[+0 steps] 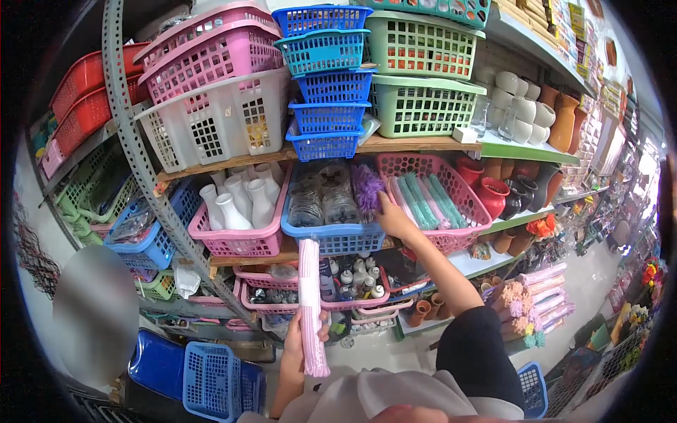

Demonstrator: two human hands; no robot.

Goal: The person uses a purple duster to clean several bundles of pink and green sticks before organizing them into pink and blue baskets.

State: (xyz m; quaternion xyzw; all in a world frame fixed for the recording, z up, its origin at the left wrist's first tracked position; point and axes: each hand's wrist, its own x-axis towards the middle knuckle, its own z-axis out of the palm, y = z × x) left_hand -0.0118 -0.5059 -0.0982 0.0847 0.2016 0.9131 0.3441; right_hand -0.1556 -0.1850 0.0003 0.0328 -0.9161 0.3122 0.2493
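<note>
My left hand (302,337) is closed around the lower part of a long bundle of pink-and-white pipe cleaners (310,296) in clear wrap, held upright in front of the shelf. Its top end overlaps the front of a blue basket (333,240) of clear-wrapped packs. My right hand (395,217) reaches to the shelf, its fingers closed at the edge of a fluffy purple bundle (367,189) at that basket's right side. Just right of this hand, a pink basket (471,211) holds teal and pale pink bundles (423,201).
White vases (236,208) stand in another pink basket on the left. Stacked blue baskets (330,116) and green baskets (423,106) fill the shelf above. A metal post (130,127) rises at left; red vases (491,194) stand at right. A blue crate (210,377) sits low at left.
</note>
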